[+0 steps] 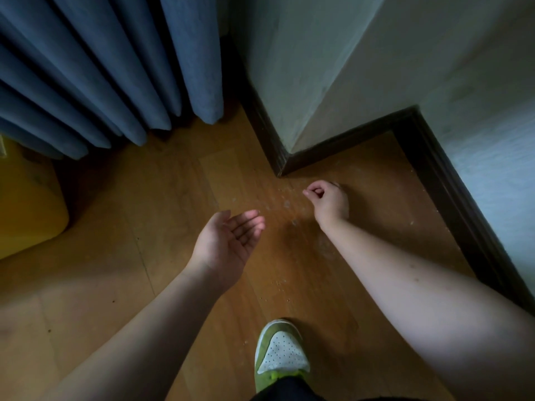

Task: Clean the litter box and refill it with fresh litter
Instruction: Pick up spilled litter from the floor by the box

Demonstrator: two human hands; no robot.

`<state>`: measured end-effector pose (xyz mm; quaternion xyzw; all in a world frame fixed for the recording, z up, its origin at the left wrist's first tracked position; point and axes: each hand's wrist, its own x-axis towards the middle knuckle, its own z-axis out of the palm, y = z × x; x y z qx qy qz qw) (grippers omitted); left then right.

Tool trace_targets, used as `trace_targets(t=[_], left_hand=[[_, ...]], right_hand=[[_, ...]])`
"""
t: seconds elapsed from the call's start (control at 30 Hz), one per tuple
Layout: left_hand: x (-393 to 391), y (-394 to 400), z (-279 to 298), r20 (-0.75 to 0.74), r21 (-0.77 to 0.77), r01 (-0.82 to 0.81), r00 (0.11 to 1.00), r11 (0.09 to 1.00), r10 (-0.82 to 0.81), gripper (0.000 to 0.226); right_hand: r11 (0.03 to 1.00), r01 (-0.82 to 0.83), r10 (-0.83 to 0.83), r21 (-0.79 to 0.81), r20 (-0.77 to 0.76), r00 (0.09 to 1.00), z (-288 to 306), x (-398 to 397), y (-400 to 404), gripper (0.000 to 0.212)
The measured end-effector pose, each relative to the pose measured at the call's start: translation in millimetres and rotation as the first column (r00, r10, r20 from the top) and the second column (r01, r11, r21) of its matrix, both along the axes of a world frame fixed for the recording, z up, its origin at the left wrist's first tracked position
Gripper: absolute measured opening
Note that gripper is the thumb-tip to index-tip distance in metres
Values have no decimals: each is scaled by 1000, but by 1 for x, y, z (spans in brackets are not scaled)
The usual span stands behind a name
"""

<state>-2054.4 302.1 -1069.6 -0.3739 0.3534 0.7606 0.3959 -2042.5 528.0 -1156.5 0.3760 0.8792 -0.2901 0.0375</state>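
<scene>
Scattered pale litter grains [286, 204] lie on the wooden floor [162, 198] near the wall corner, with more small grains [279, 283] nearer my foot. My right hand [328, 199] reaches down over the grains with its fingers curled and fingertips pinched together; whether it holds a grain is too small to tell. My left hand [228, 244] hovers palm up and cupped beside it, fingers relaxed, nothing visible in it. No litter box is in view.
Blue curtains [101, 68] hang at the upper left. A yellow container [26, 204] stands at the left edge. A wall corner with dark skirting board [278, 151] juts in ahead. My green and white shoe [279, 351] stands at the bottom.
</scene>
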Motion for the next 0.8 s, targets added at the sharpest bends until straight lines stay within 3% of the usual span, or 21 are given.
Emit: trace_targets(t=[0.17,0.43,0.8], left_hand=[[2,-7,-6,7,-1,-5,1000,1000,5,46],[10,-8,-8,19,-20,14,1000,1000,-13,47],[8,-10,-3,-20,-13,15,1000,1000,-15,47]], right_hand=[[997,-54,53,59,15,998,-2,-3,0,7],[996,-12,6,-85,-60,998,3,13,-2,12],[982,-169,158,-90,-111,981,3,-7,-36,18]])
